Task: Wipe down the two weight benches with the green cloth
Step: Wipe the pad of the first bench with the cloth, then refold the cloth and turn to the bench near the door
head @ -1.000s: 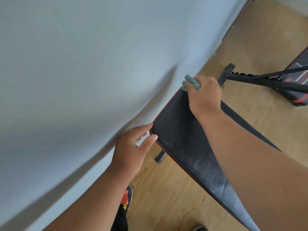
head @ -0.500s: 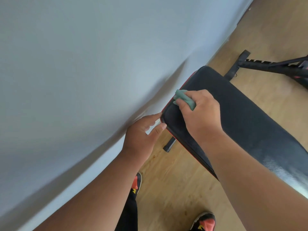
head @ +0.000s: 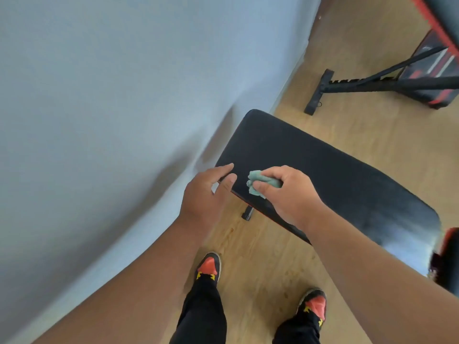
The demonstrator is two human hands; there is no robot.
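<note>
Two benches in view, wall side: the near black bench pad and a second bench further off, not yet touched. Risk I'd guess: the bunched cloth skips the pad's far end. Left hand, fingers loosely spread, rests on the pad's corner. Right hand grip pinches the green cloth on the pad's near edge.

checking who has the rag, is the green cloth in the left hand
No, the green cloth is bunched in the right hand, while the left hand rests with straight fingers on the corner of the bench.
</note>
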